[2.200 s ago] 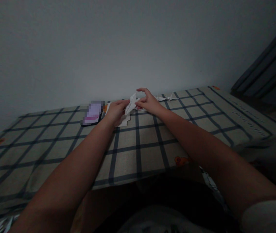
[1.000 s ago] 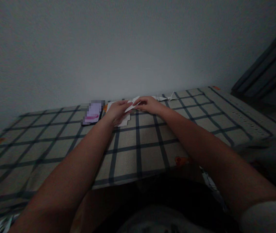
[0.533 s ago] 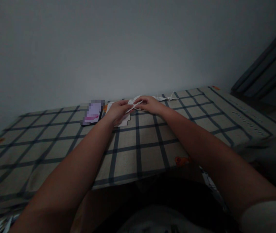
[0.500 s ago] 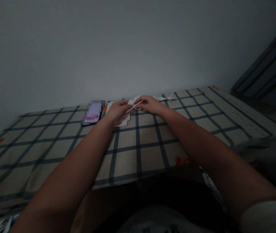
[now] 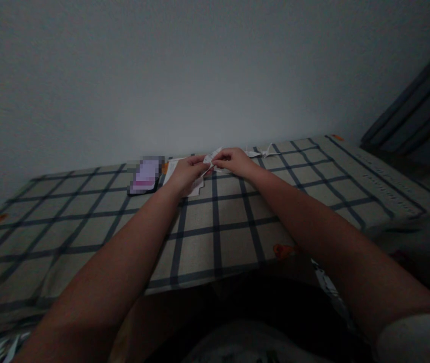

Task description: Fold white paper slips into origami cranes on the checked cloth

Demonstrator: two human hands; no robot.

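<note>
A small folded piece of white paper [image 5: 209, 158] is pinched between my two hands above the far side of the table. My left hand [image 5: 188, 173] grips its left side with thumb and fingers closed. From the right, my right hand [image 5: 233, 161] pinches it with the fingertips. Beneath and beside my left hand lie white paper sheets [image 5: 194, 190], partly covered by that hand. Just right of my right hand, a folded paper crane [image 5: 267, 152] rests on the cloth, with another white folded paper piece [image 5: 253, 154] beside it.
A phone [image 5: 146, 175] with a lit, blurred screen lies left of the sheets. A checked tablecloth [image 5: 196, 227] with orange patches covers the table, which stands against a pale wall [image 5: 215, 75]. Dark curtain folds [image 5: 415, 96] hang at the right.
The folded paper has turned slightly between my fingers, and more of its creased face shows. My left hand has shifted a little to the right; my right fingers have closed in tighter.
</note>
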